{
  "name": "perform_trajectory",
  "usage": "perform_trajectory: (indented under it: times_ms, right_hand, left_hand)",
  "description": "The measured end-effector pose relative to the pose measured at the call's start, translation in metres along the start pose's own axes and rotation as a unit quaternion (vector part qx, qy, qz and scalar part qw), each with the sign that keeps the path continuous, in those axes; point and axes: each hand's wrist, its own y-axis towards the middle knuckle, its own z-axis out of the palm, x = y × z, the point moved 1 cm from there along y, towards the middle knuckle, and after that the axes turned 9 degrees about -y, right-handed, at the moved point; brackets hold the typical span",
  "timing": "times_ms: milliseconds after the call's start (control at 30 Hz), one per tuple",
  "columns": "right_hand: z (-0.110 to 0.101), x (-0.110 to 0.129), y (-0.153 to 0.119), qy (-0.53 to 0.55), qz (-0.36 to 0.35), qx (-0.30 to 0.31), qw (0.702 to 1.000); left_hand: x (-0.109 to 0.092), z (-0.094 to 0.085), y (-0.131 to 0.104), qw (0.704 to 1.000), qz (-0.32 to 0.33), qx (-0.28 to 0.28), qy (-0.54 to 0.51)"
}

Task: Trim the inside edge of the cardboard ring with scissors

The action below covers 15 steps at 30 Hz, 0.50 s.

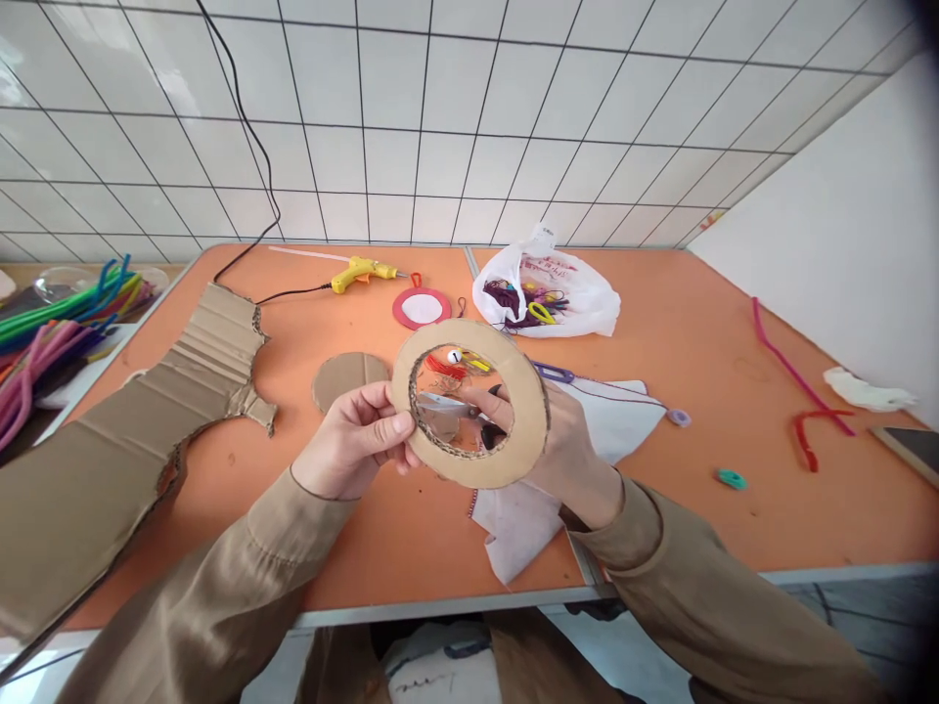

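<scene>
A flat cardboard ring (526, 391) is held up over the table, its inner edge rough and corrugated. My left hand (359, 435) pinches its left side between thumb and fingers. Behind the ring is my right hand (579, 455), closed on a pair of scissors (459, 409) with dark handles. The silver blades show through the hole and point left, close to the inner edge. Part of my right hand is hidden by the ring. A round cardboard disc (344, 376) lies on the table beyond my left hand.
Torn cardboard (124, 440) covers the table's left side. A yellow glue gun (363, 275), a red-rimmed disc (422, 307) and a white bag (587, 293) of thread lie at the back. White cloth (620, 416) lies right of the hands, with a teal clip (732, 479) and pipe cleaners (807, 445) farther right.
</scene>
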Motion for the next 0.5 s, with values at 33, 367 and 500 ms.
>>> perform_trajectory:
  times_ms: [33, 367, 500]
  right_hand:
    - [0.0002, -0.0007, -0.0006, -0.005, -0.007, -0.01, 1.0]
    - [0.0076, -0.0021, -0.0053, -0.006, 0.03, 0.011, 0.999]
    - [0.0069, -0.002, -0.0046, -0.028, 0.036, 0.033, 0.998]
  left_hand:
    - [0.0, 0.0006, -0.0001, 1.0, 0.003, 0.001, 0.001]
    - [-0.0018, 0.0061, -0.0003, 0.999, 0.012, -0.031, 0.022]
    - [-0.0004, 0.0075, -0.0005, 0.998, 0.014, -0.058, 0.012]
